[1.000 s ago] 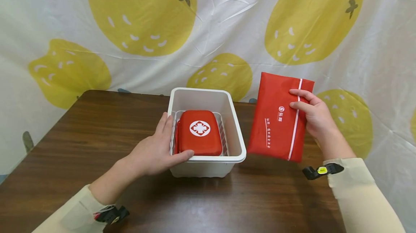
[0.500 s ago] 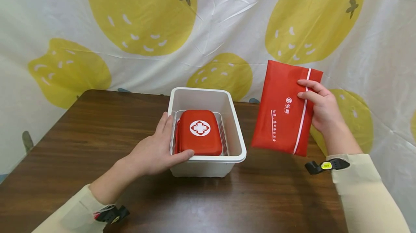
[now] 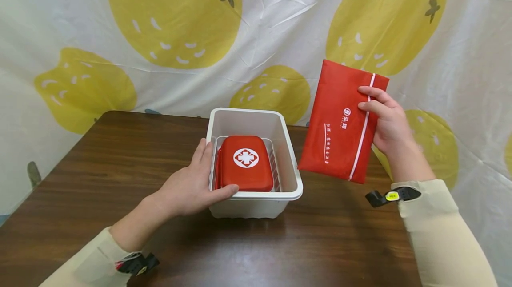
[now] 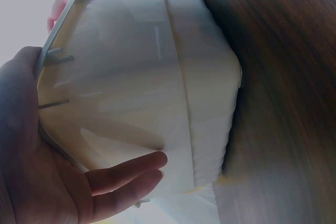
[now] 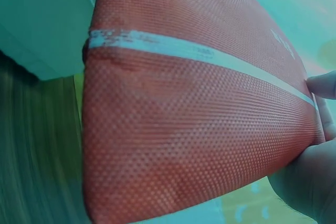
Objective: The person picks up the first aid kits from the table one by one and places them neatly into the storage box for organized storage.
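Observation:
A white plastic bin point(image 3: 250, 207) stands on the table with a red first-aid case point(image 3: 256, 178) lying inside, its white cross emblem facing up. At the bin's near left corner rests my left hand point(image 3: 186, 187). Its thumb lies along the near rim; in the left wrist view two straight fingers point(image 4: 123, 177) reach along the outer wall. Off to the right, my right hand point(image 3: 388, 122) holds a flat red fabric pouch point(image 3: 326, 122) in the air by its right edge. The pouch carries white printing and a white stripe point(image 5: 194, 52). Part of my right hand is behind it.
The dark wooden table point(image 3: 120, 162) spreads around the bin. Behind it hangs a white cloth point(image 3: 280, 16) with large yellow fruit prints. A clear ribbed liner point(image 3: 278, 167) shows in the bin beside the case.
My right hand has raised the pouch, first drifting right, then back left toward the bin. The left hand, the bin and the case have not moved.

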The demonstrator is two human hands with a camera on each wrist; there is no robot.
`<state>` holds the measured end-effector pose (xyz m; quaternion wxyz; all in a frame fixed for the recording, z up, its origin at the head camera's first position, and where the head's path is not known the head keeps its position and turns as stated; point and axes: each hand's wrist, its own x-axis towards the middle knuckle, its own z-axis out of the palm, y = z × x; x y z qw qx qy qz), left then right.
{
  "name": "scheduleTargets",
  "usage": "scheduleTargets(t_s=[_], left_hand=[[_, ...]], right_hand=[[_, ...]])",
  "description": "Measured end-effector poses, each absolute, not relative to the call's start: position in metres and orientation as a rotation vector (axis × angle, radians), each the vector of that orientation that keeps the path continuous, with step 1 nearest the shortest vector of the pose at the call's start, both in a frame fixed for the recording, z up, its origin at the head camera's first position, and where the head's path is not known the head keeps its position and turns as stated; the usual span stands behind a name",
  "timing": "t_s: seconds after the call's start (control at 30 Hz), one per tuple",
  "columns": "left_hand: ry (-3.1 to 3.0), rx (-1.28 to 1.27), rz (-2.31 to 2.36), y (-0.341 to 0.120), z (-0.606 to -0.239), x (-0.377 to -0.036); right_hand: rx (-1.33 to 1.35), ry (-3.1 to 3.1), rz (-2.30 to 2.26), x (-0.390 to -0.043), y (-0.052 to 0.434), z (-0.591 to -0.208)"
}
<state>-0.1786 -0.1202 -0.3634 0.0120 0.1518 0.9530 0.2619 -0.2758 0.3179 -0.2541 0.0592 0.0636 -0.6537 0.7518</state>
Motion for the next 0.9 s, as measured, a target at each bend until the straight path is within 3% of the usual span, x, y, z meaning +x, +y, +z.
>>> scheduleTargets(t_s=[0.9], left_hand=[[2.966,0.481,0.818,-0.119,-0.362,-0.176]], right_hand=[[0.394,-2.017,2.329,-0.295,0.217,-0.235]])
